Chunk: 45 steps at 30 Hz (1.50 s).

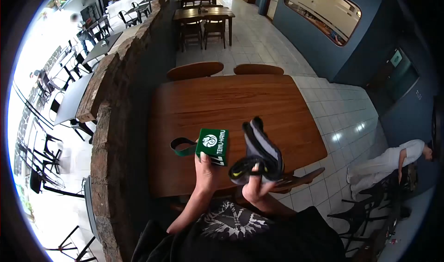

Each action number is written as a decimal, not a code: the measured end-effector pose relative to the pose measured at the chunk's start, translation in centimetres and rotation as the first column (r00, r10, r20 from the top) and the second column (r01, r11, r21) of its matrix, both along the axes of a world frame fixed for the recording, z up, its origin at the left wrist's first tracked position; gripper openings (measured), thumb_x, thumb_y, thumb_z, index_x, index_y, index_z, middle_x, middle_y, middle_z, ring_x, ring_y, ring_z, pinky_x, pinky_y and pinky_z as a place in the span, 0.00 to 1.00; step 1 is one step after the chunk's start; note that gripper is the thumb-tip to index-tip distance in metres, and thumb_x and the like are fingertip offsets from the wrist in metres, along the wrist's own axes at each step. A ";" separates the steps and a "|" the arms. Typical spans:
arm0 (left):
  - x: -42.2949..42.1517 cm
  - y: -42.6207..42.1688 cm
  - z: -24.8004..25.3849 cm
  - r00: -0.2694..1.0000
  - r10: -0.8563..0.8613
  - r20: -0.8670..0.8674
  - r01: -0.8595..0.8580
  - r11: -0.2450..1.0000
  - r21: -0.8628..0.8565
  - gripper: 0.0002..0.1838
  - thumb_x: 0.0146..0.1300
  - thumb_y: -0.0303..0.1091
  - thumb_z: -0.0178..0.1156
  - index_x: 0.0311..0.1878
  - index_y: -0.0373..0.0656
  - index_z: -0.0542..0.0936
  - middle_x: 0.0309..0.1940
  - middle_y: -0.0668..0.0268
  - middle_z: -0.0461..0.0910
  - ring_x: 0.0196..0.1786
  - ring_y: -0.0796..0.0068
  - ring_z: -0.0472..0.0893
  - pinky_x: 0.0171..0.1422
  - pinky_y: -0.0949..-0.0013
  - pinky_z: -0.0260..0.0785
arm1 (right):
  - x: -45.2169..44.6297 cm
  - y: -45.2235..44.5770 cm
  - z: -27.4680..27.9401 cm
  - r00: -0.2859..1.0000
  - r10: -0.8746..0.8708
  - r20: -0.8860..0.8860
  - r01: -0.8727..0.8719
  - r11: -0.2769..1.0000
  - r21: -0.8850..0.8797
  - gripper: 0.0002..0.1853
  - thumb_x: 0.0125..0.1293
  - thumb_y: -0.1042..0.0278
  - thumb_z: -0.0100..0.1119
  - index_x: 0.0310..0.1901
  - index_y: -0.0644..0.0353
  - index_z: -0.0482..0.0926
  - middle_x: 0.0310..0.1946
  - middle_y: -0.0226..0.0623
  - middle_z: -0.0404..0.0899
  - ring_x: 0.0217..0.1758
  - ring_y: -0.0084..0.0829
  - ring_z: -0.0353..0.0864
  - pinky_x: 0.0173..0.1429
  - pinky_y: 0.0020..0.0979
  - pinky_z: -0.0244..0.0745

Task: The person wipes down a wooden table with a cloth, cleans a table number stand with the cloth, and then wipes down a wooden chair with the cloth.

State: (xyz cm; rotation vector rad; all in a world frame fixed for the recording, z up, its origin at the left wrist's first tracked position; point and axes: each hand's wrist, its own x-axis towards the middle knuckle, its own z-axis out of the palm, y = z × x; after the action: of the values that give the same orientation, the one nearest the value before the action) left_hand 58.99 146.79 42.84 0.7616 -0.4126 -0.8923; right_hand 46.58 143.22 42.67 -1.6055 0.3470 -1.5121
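Observation:
My left hand (206, 173) grips a green table sign (212, 144) with a white round logo, the letters "TEMU KAMU" and a large white figure at its lower edge. A dark strap loop (182, 147) sticks out from the sign's left side. To the right, my right hand (255, 188) is closed around a folded grey cloth (262, 146) with thick black edging and a bit of yellow in its folds. Both things are held up over the near part of a brown wooden table (217, 100), apart from each other. The cloth hides some of my right fingers.
Wooden chairs (195, 71) stand at the table's far side, and another chair (300, 179) at its near right. A rough brick wall (104, 155) runs along the left. A person in white (393, 162) stands at right. More tables (203, 14) are farther back.

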 end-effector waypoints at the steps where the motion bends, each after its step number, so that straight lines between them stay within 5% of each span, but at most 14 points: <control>1: -0.2 0.2 0.2 0.997 -0.004 0.078 0.006 1.000 -0.029 0.47 0.56 0.72 0.56 0.66 0.42 0.64 0.59 0.62 0.72 0.61 0.66 0.74 0.66 0.61 0.67 | -0.1 0.2 0.5 0.990 -0.107 -0.091 0.117 0.987 0.107 0.30 0.61 0.67 0.61 0.63 0.70 0.65 0.60 0.60 0.70 0.65 0.51 0.70 0.66 0.44 0.65; 3: -0.4 0.4 1.6 0.992 -0.014 0.123 0.024 0.997 -0.077 0.54 0.49 0.66 0.70 0.69 0.39 0.57 0.54 0.64 0.73 0.55 0.74 0.76 0.59 0.68 0.72 | -0.6 -0.9 3.4 0.958 -0.044 -0.283 0.075 0.992 0.099 0.29 0.59 0.69 0.63 0.62 0.67 0.68 0.61 0.57 0.70 0.66 0.52 0.69 0.68 0.45 0.64; 5: 0.7 0.2 1.7 0.978 0.010 0.210 0.001 0.998 -0.056 0.44 0.53 0.49 0.73 0.67 0.38 0.62 0.55 0.62 0.74 0.56 0.73 0.76 0.61 0.68 0.71 | -0.3 -1.8 7.2 0.909 -0.088 -0.408 -0.156 0.835 -0.528 0.28 0.54 0.70 0.66 0.60 0.60 0.73 0.61 0.48 0.72 0.69 0.52 0.67 0.71 0.50 0.62; 7: 2.1 1.4 4.1 0.961 -0.079 0.266 0.087 0.996 -0.017 0.35 0.53 0.32 0.72 0.64 0.37 0.69 0.54 0.61 0.77 0.56 0.72 0.77 0.62 0.67 0.70 | -1.1 -1.9 9.0 0.871 -0.021 -0.491 -0.266 0.820 -0.507 0.27 0.54 0.69 0.64 0.59 0.61 0.74 0.60 0.48 0.73 0.70 0.53 0.66 0.71 0.54 0.61; 11: 2.7 2.5 4.2 0.937 -0.151 0.314 0.180 0.981 -0.065 0.49 0.39 0.35 0.81 0.67 0.34 0.67 0.58 0.61 0.76 0.58 0.71 0.76 0.65 0.67 0.68 | -0.8 -3.2 9.7 0.814 -0.003 -0.581 -0.322 0.830 -0.456 0.26 0.53 0.66 0.64 0.57 0.60 0.77 0.60 0.46 0.74 0.69 0.52 0.68 0.71 0.56 0.61; 15: 2.9 2.0 3.7 0.963 -0.104 0.250 0.092 0.994 0.059 0.43 0.51 0.39 0.74 0.68 0.35 0.67 0.50 0.66 0.79 0.51 0.77 0.77 0.60 0.72 0.70 | -0.7 -2.4 8.9 0.818 0.005 -0.575 -0.394 0.733 -0.555 0.30 0.50 0.70 0.65 0.59 0.57 0.75 0.60 0.42 0.75 0.69 0.49 0.68 0.73 0.54 0.62; 18: 3.0 2.1 2.6 0.942 -0.084 0.326 0.079 0.996 0.029 0.50 0.41 0.44 0.80 0.68 0.36 0.67 0.50 0.66 0.78 0.50 0.77 0.78 0.58 0.71 0.71 | -1.2 -3.4 7.4 0.837 0.150 -0.526 -0.457 0.722 -0.520 0.23 0.56 0.70 0.56 0.56 0.61 0.77 0.56 0.43 0.78 0.66 0.45 0.72 0.72 0.51 0.64; 20: 2.7 1.9 2.0 0.963 -0.060 0.263 0.078 0.995 -0.060 0.52 0.39 0.46 0.81 0.67 0.36 0.67 0.52 0.64 0.77 0.52 0.75 0.77 0.59 0.69 0.71 | -1.7 -4.2 6.1 0.857 0.516 -0.010 -0.512 0.849 -0.132 0.19 0.59 0.72 0.54 0.53 0.62 0.77 0.53 0.42 0.79 0.61 0.39 0.76 0.68 0.45 0.68; 24: 2.8 1.6 2.0 0.969 -0.008 0.248 0.032 0.995 -0.092 0.61 0.28 0.60 0.82 0.64 0.34 0.67 0.54 0.59 0.76 0.51 0.72 0.80 0.57 0.67 0.76 | -3.0 -3.9 4.6 0.968 -0.043 0.248 -0.128 0.763 0.634 0.14 0.58 0.75 0.54 0.47 0.62 0.76 0.43 0.31 0.78 0.44 0.29 0.77 0.52 0.35 0.74; 28: 2.3 1.4 1.6 0.957 -0.142 0.254 0.143 0.990 0.018 0.54 0.40 0.55 0.77 0.67 0.34 0.66 0.60 0.59 0.72 0.59 0.72 0.74 0.64 0.68 0.66 | -2.5 -2.0 3.8 0.959 0.197 -0.203 -0.077 0.871 0.485 0.22 0.58 0.77 0.52 0.57 0.65 0.74 0.48 0.38 0.78 0.47 0.31 0.78 0.54 0.33 0.72; 34: 1.6 1.3 0.5 0.977 -0.211 0.036 0.213 0.974 -0.078 0.52 0.55 0.46 0.70 0.76 0.40 0.51 0.52 0.63 0.77 0.49 0.74 0.80 0.55 0.71 0.75 | -0.1 0.2 3.3 0.907 -0.093 -0.412 -0.069 0.930 -0.360 0.29 0.57 0.77 0.57 0.64 0.60 0.71 0.67 0.51 0.66 0.71 0.55 0.64 0.72 0.52 0.60; 40: 0.8 1.6 1.0 0.988 -0.152 0.033 0.153 0.986 -0.068 0.54 0.51 0.47 0.74 0.74 0.38 0.53 0.60 0.59 0.73 0.56 0.70 0.79 0.61 0.67 0.73 | -0.1 0.0 3.4 0.887 0.094 -0.453 -0.207 0.956 -0.206 0.31 0.58 0.76 0.54 0.67 0.62 0.67 0.70 0.53 0.60 0.75 0.54 0.57 0.76 0.53 0.52; 42: 0.8 1.9 1.5 0.989 -0.134 0.069 0.135 0.991 -0.010 0.55 0.50 0.47 0.75 0.74 0.38 0.53 0.59 0.59 0.74 0.56 0.70 0.79 0.60 0.66 0.73 | -0.5 0.1 4.1 0.879 0.334 -0.340 -0.285 0.940 0.186 0.32 0.57 0.76 0.52 0.67 0.62 0.67 0.71 0.53 0.59 0.75 0.54 0.56 0.76 0.54 0.51; 45: 0.8 1.9 2.3 0.991 -0.116 0.062 0.118 0.993 -0.020 0.56 0.48 0.47 0.76 0.74 0.37 0.54 0.52 0.62 0.78 0.52 0.72 0.80 0.60 0.68 0.72 | -0.7 -0.4 3.9 0.885 0.133 -0.446 -0.277 0.921 -0.275 0.33 0.54 0.76 0.49 0.67 0.63 0.67 0.68 0.55 0.64 0.72 0.55 0.62 0.75 0.47 0.54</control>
State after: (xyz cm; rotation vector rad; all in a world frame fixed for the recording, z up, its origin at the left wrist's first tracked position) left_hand 59.81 148.73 45.12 0.7499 -0.5252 -0.9740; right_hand 45.85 142.84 46.56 -2.1720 0.1458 -1.0889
